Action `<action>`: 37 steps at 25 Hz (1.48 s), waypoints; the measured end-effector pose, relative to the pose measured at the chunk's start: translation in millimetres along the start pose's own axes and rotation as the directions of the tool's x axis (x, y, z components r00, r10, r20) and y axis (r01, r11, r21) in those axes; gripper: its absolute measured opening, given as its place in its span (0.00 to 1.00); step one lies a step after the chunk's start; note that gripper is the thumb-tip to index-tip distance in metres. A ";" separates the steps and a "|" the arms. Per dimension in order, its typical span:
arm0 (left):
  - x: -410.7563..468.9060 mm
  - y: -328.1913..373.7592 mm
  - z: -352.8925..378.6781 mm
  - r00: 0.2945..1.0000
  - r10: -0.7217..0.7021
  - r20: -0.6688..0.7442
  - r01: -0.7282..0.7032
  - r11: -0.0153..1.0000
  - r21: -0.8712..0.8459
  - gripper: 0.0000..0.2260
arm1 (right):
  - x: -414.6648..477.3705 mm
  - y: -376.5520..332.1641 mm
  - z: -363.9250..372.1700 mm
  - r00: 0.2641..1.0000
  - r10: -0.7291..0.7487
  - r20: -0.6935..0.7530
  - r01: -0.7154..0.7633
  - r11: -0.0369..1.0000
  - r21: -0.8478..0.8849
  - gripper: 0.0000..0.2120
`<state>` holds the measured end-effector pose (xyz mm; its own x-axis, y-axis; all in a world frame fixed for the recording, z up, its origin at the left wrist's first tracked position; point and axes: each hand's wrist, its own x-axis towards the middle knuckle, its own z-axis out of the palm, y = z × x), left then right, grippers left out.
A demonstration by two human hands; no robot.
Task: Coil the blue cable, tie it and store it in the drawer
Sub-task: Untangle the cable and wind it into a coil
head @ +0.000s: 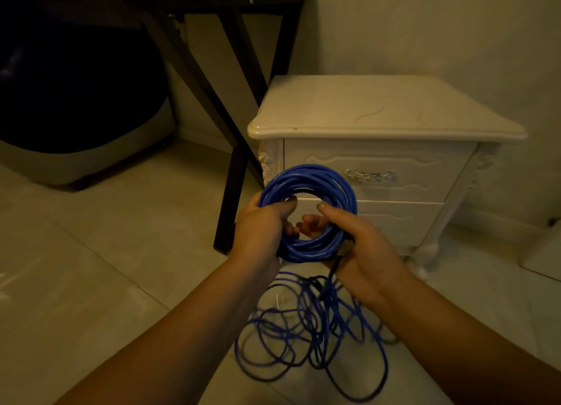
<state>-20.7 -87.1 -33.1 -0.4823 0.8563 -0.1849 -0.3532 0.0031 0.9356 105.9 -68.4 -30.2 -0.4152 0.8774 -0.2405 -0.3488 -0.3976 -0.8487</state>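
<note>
Coil: the coil (306, 180) of blue cable is being held upright in the air, its open face turned toward the person, in front of the nightstand (379, 110).
Left hand: the left hand (261, 231) is gripping the ring at about 8 o'clock. The fingers are curling round the bundle and the thumb is lying over it.
Right hand: the right hand (364, 253) is clasping the ring at about 4 o'clock. The thumb is pressing on the near side and the fingertips are showing through the hole.
Loose cable: the loose cable (303, 328) is lying in tangled loops on the floor (121, 268), straight down at 6 o'clock from the coil and well apart from it.
Strand: one strand (332, 271) is dropping from the ring's lower edge just beside the right hand – that looks like the end feeding the coil.
Key relation: the slack is lying below the grip, and the right hand is nearer to it. The next wrap is probably calling for that hand to draw cable upward while the left keeps the ring pinched.
Drawer: the drawer (394, 161) is sitting closed at about 2 o'clock from the coil, its handle (369, 176) untouched.
Progress: coiling seems partly done – tying and storing are not yet begun.
</note>
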 end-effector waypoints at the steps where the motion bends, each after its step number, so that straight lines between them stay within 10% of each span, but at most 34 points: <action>1: 1.5 -0.4 -0.8 0.999 -0.036 -0.036 0.035 0.999 -0.038 0.09 | -2.1 -2.1 0.8 1.000 -0.018 0.025 0.017 0.999 0.028 0.12; 5: 4.4 -10.9 -2.7 0.978 -0.181 -0.102 0.151 0.956 -0.251 0.10 | -4.3 14.8 7.8 0.990 -0.132 0.047 0.140 0.957 -0.253 0.28; 8: -2.9 -19.2 1.1 0.982 -0.183 -0.047 0.160 0.937 -0.312 0.13 | 4.3 22.8 8.2 0.986 -0.110 -0.126 0.066 0.947 -0.313 0.21; 14: -12.1 -1.6 1.8 0.991 -0.028 0.130 0.020 0.998 0.059 0.08 | 13.4 -5.1 -5.9 0.958 -0.231 -0.171 0.153 0.913 -0.377 0.06; 18: -0.9 18.0 -14.6 0.948 0.061 0.312 -0.203 0.872 0.445 0.26 | 11.4 -20.1 -14.7 0.936 -0.339 0.089 0.260 0.501 -0.826 0.08; 22: -2.6 13.2 -12.1 0.785 0.078 0.614 -0.586 0.414 0.697 0.32 | 8.9 -16.5 -6.3 0.920 -0.194 0.339 0.316 -0.140 -0.938 0.09; 24: -1.6 1.5 -4.8 0.790 0.072 0.609 -0.607 0.235 0.759 0.25 | 9.1 -10.2 -1.8 0.913 -0.183 0.366 0.315 -0.255 -0.914 0.15; 28: 2.9 -2.1 2.5 0.840 0.218 0.497 -0.541 0.250 0.803 0.11 | 13.3 -14.7 -9.6 0.914 -0.230 0.334 0.332 -0.051 -0.942 0.17; 37: 6.0 14.3 -7.2 0.942 0.271 0.201 -0.337 0.758 0.559 0.07 | 13.5 -25.8 -23.9 0.979 -0.029 0.202 0.193 0.458 -0.868 0.25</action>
<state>-34.4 -85.7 -23.0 -0.3889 0.9107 0.1394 0.3425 0.0024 0.9395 129.4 -39.8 -22.9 -0.5659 0.8164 -0.1153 0.4893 0.2200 -0.8439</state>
